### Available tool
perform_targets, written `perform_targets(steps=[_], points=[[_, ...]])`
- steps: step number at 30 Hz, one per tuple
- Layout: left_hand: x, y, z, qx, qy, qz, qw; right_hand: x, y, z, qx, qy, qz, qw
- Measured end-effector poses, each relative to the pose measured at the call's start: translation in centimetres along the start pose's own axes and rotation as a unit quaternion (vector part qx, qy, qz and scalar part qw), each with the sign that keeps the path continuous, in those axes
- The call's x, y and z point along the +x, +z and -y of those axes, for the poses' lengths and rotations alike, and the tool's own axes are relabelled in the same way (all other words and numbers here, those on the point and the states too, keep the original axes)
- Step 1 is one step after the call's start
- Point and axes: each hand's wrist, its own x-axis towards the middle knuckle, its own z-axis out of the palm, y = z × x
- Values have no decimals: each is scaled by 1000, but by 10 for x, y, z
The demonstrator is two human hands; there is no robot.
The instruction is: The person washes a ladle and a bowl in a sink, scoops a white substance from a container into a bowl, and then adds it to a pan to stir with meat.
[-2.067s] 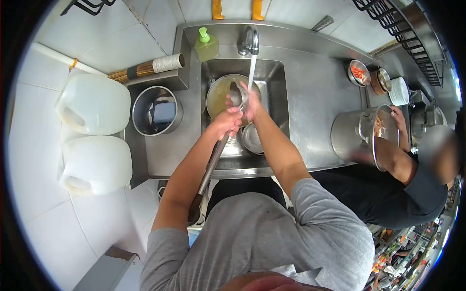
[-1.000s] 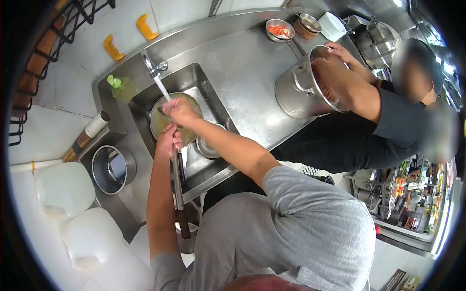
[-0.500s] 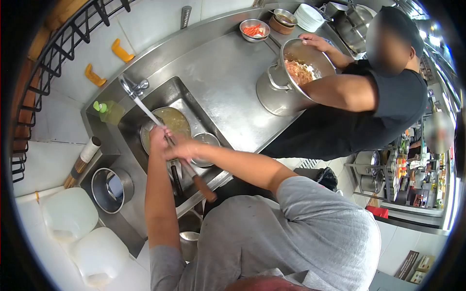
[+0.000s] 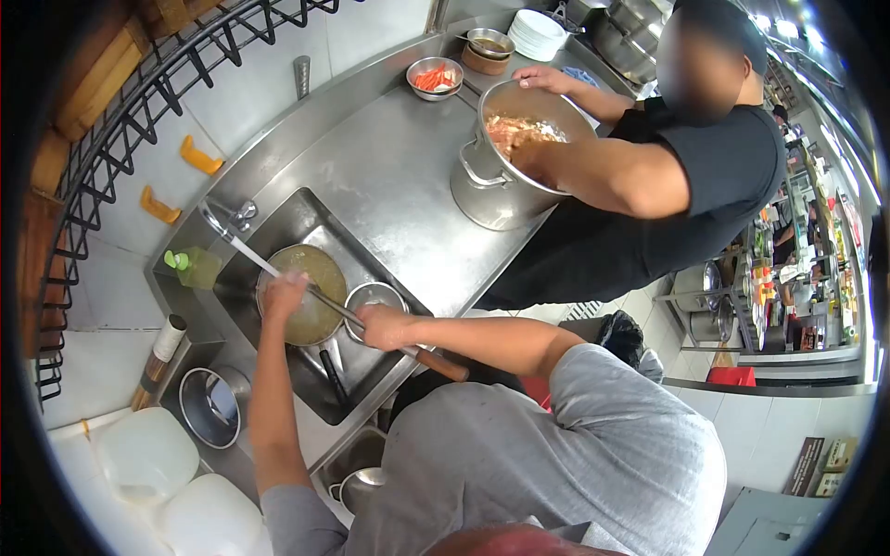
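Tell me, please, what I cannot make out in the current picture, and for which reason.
All in the head view:
Far end of the long-handled tool: hidden at the left hand.
Bottom of the large round vessel: under cloudy liquid.
Co-worker's fingertips in the pot: buried in food.
Items on the far shelves: too small.

Steel worktop [image 4: 389, 176], sink [image 4: 360, 264] with a pan of murky water [image 4: 320, 269] in it, big ol' pot [image 4: 491, 199] by the front edge, bowl [image 4: 437, 95] of reddish strips [image 4: 432, 78] near the back edge, soap bottle [image 4: 197, 267] back-left corner.
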Motion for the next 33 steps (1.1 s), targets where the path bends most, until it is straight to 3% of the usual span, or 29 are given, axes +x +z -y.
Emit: perform_targets(steps=[1,4,5,7,9,10,11,13,14,15,16,18,20,21,22,24,26,29,30,33], points=[[10,9,14,-31,19,57,998,-14,-9,10,-47,-16,7,999],[40,12,52,-118,-93,194,969,-49,-26,36,-156,-53,1,986],[46,23,65,-254,-111,206,939,-55,-28,41,-188,-66,-2,980],[64,62,86,-211,-94,152,961,-51,-32,43,-233,-61,20,970],[53,62,37,-67,107,159,979,-42,-30,38,-270,-53,-8,961],[35,39,-2,-16,69,126,990,-30,-24,27,-307,-63,-5,950],[55,56,14,-21,113,141,983,-24,-19,18,-278,-59,-25,958],[74,69,50,-32,11,98,995,-27,-29,31,-210,1,-11,978],[77,55,59,-15,-35,93,995,-19,-19,8,-142,-80,-72,984],[70,33,59,-130,-75,126,981,-16,-27,17,16,-9,0,1000],[71,47,74,-125,-33,12,992,-14,-35,26,170,73,71,980],[66,51,74,-126,-46,-8,991,1,-40,20,454,156,123,869],[36,29,43,-206,-120,-83,968,13,-42,17,543,192,168,800],[31,32,35,-182,-134,-83,971,18,-42,16,584,211,188,761],[26,38,30,-157,-147,-83,973,22,-40,15,607,215,207,737],[-1,58,17,-74,-66,32,995,22,-37,12,650,225,242,684],[-35,89,10,-125,-54,57,989,20,-38,14,673,219,269,653],[-70,70,10,60,39,35,997,17,-41,13,694,221,289,622],[-71,73,19,111,29,-4,993,15,-43,13,696,225,294,615],[-55,90,48,279,-20,-91,956,9,-41,28,653,202,271,678]])
